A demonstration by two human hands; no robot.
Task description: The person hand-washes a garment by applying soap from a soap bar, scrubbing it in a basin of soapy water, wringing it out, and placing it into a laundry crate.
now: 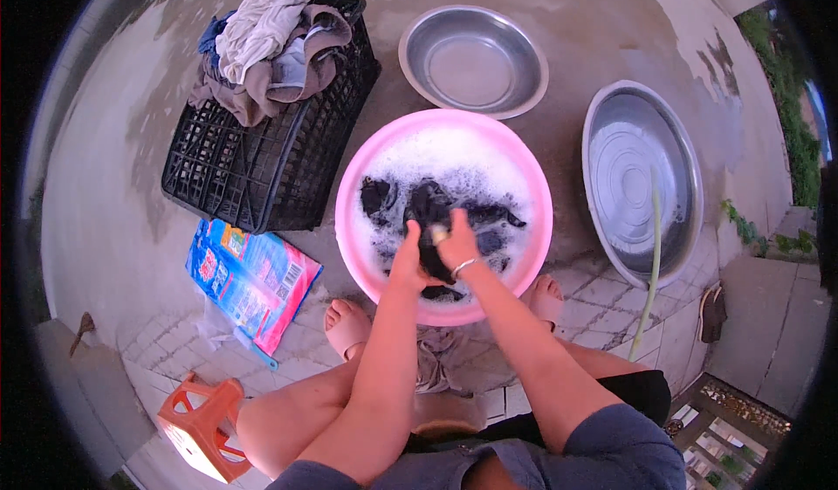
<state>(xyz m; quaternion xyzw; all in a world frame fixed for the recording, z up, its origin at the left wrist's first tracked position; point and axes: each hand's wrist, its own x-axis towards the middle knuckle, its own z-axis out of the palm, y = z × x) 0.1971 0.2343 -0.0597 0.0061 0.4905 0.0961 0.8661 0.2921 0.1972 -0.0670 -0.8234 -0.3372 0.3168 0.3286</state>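
Note:
A round pink basin (350,254) holds sudsy water with dark wet clothing in it. Over its near half, my left hand (412,261) grips a black wet cloth (432,257) from the left side. Facing it, my right hand (456,240), with a bracelet at the wrist, is on the same cloth; its fingers are partly blurred and look closed on it. More dark fabric (376,197) floats at the basin's left, and another piece (497,215) lies to the right among the foam.
A black plastic crate (262,169) at upper left bears piled clothes (262,38). Below it lies a detergent bag (252,280). Metal basins stand beyond (474,61) and at right (638,182), the latter with a hose (655,254). An orange stool (209,424) is at lower left.

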